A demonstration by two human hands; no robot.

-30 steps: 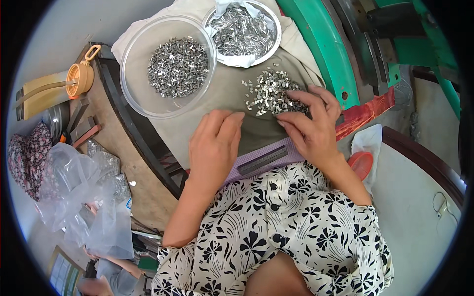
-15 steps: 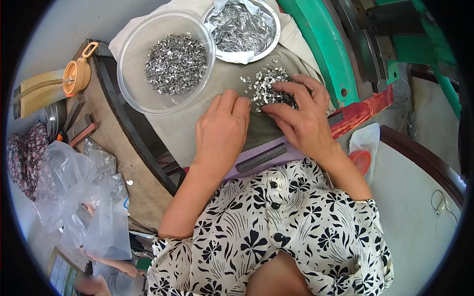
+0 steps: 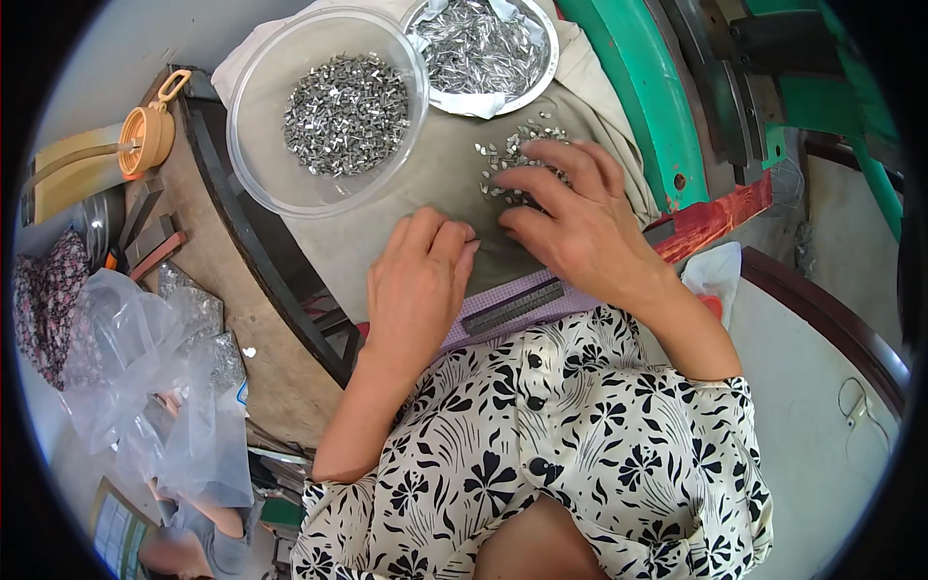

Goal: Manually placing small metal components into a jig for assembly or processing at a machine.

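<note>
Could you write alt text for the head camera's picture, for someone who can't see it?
A person's right hand is spread over a pile of small metal pieces on a cloth, with the left hand, loosely bunched, to its left. Beyond them, a clear tub and a round bowl hold more metal pieces.

The bare, loosely curled left hand sits at the middle of the frame, back upward, thumb and fingertips drawn close together; whether they touch is unclear. The bare left forearm rises from lower left. Right of centre, the bare right hand arches with bent, spread fingers pointing left, thumb apart, its bare forearm slanting up from the right.
</note>
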